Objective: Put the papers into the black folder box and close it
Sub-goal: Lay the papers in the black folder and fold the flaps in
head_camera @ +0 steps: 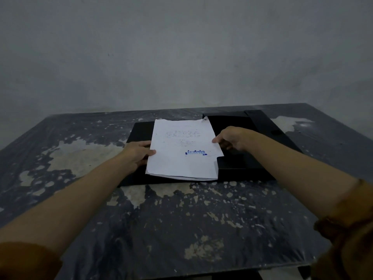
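The left hand (139,152) and right hand (230,139) each pinched a side edge of the papers (181,150), probably a light, floppy, slide-prone stack best supported from both sides.

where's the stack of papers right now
In the head view, the papers sit mid-table over the open black folder box, held between the left hand and right hand.

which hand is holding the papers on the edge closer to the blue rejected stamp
The right hand, pinching the stack's right edge just above the blue REJECTED stamp. The left hand grips the opposite left edge.
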Demonstrator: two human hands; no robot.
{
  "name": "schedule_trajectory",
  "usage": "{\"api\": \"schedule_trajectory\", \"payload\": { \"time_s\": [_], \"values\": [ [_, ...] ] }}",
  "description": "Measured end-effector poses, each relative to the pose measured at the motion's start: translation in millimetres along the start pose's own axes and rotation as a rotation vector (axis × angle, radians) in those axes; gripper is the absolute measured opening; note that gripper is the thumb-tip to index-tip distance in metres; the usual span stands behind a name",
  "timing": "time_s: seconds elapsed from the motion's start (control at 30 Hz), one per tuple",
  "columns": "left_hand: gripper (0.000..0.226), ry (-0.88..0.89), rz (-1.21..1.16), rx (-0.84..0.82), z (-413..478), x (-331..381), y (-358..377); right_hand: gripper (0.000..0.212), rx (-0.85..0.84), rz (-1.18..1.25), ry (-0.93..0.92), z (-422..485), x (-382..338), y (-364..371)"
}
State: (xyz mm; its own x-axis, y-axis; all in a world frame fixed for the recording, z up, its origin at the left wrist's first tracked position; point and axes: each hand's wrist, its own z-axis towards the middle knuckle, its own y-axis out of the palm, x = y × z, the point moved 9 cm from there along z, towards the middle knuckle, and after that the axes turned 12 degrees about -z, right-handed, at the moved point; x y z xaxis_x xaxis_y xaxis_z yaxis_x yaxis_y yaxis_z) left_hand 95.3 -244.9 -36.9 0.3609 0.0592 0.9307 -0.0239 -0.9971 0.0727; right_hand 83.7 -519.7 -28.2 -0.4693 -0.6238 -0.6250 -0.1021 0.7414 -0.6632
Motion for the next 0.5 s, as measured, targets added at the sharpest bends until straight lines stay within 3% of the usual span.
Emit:
{"api": "schedule_trajectory", "payload": {
  "time_s": [0.2, 0.5],
  "values": [
    [0.05, -0.013, 0.004, -0.018, 1, 0, 11, 0.021, 0.005, -0.021, 0.033, 0, 10, -9],
    [0.05, -0.05, -0.022, -0.134, -1, -9, 63, 0.025, 0.155, -0.135, 0.037, -4, 30, -44]
  ]
}}
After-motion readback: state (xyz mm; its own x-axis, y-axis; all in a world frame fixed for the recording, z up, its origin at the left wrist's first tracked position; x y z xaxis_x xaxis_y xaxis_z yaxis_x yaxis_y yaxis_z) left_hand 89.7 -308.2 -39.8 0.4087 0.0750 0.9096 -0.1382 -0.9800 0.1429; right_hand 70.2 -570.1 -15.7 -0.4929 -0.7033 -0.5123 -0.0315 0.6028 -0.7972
